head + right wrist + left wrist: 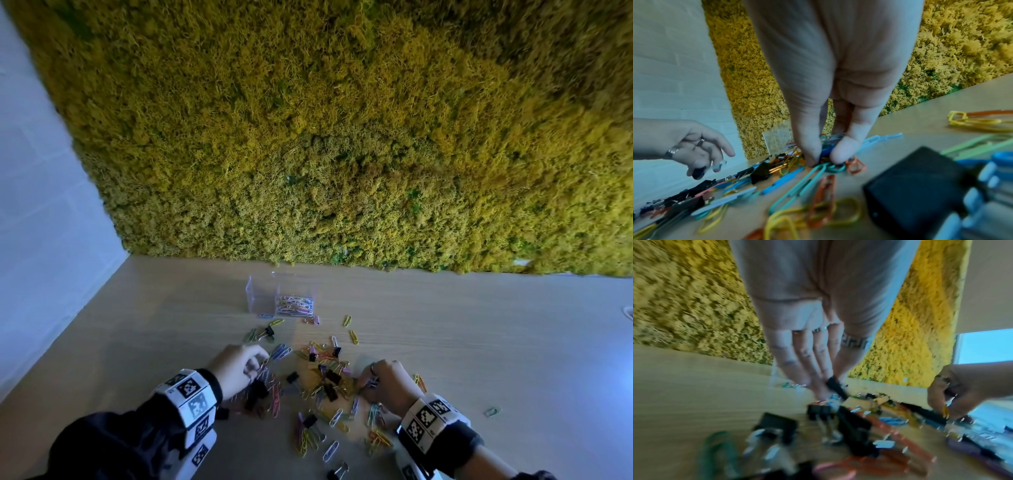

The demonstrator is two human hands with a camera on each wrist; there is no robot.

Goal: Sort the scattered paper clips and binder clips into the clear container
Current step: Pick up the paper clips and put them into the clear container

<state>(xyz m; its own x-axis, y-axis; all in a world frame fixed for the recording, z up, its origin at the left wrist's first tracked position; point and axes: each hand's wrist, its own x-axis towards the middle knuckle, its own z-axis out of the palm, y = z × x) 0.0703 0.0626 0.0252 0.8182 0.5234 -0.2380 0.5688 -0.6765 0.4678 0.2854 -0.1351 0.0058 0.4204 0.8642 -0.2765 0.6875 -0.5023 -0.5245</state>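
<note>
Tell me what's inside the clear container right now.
The clear container holds a small heap of colored paper clips in its right compartment. The left compartment looks empty. No binder clips are visible inside, though anything beneath the heap is covered.

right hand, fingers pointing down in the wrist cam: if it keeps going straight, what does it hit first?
The right hand points down into the pile. Its fingertips are already at a small bunch of paper clips, with a teal paper clip beneath; then, probably, the table.

Clear container (282, 297) (paper clips (295, 305) inside) stands on the table (479, 342), behind the scattered clips (325, 377).
</note>
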